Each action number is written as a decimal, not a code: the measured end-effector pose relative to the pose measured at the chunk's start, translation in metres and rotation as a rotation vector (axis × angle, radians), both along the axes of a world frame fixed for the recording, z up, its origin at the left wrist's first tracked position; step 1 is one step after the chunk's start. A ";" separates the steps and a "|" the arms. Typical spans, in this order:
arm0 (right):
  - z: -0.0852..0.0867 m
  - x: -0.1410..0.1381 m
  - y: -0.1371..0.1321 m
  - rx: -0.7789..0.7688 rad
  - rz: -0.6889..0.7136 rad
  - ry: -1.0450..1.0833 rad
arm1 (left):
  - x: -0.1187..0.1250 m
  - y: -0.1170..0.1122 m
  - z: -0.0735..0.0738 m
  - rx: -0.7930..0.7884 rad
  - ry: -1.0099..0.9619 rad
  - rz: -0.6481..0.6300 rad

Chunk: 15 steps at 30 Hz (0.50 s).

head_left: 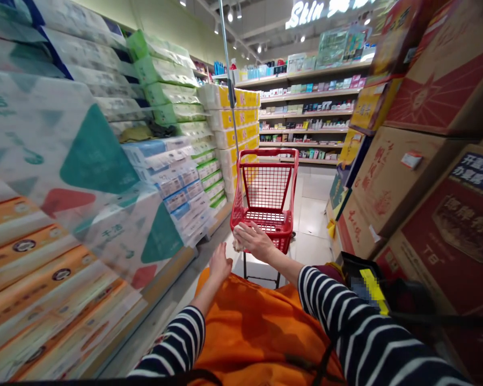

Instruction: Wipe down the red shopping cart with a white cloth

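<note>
Your right hand gripped a pale cloth at the near left corner of the red shopping cart, which stood on the floor ahead of you. Your left hand, loosely opened, was near the cloth, beside your orange garment.

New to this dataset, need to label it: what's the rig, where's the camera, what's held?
No robot here: these are a person's own bare hands, in striped sleeves. The single picture comes from a head-worn camera looking forward and down. The right hand holds a pale crumpled thing, perhaps a cloth; the left hand shows nothing in it. No worktable shows: ahead stands a red cart on the floor, with wrapped packs stacked left and cardboard boxes right.
</note>
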State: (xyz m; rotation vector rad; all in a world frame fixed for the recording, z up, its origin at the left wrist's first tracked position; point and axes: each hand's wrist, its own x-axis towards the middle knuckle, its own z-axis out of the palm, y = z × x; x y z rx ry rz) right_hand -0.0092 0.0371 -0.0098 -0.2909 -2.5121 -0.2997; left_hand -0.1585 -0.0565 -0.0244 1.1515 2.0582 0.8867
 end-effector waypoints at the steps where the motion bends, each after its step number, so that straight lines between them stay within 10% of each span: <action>1: -0.001 -0.005 0.003 0.008 0.028 -0.019 | 0.000 -0.001 -0.002 -0.029 0.178 -0.032; 4: -0.017 -0.014 0.005 0.001 0.074 -0.077 | 0.006 -0.003 -0.005 -0.169 0.602 -0.158; 10: -0.055 0.003 -0.008 -0.161 -0.047 -0.243 | 0.014 0.013 0.007 -0.172 0.576 -0.250; 15: -0.040 0.013 -0.010 -0.157 0.009 -0.295 | 0.010 0.026 0.022 -0.154 0.581 -0.327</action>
